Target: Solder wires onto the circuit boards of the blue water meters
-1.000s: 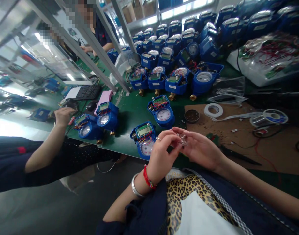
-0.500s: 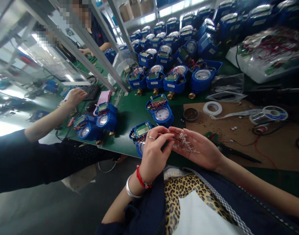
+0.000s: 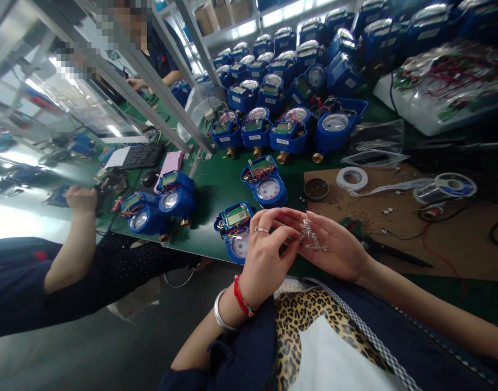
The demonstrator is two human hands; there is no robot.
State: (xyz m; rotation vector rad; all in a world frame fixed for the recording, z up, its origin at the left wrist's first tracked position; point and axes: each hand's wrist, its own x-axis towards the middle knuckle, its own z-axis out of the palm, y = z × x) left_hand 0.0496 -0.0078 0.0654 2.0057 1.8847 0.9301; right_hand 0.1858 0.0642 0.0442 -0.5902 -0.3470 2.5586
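My right hand (image 3: 340,251) is turned palm up with its fingers stretched out, and a small heap of silver screws (image 3: 313,241) rests in its palm. Thumb and fingers of my left hand (image 3: 269,250) are drawn together in a pinch at the left edge of that heap; what is between the fingertips, if anything, is hidden. Just beyond the left hand lies a blue meter (image 3: 237,217) with a lit display, its round dial partly covered by the hand. Another blue meter (image 3: 265,184), its wiring exposed, lies behind it on the green bench.
Two blue meters (image 3: 176,194) lie to the left, near a co-worker's arm (image 3: 80,228). Many more meters (image 3: 289,130) fill the back. At right, a brown board (image 3: 395,217) bears white tape (image 3: 352,178), a solder spool (image 3: 446,188), a round tin (image 3: 316,189) and dark-handled cutters (image 3: 389,250).
My left hand has shifted slightly right, its fingertips closer over the screws. The co-worker's hand has drawn back leftward from the keyboard. The view has moved a little.
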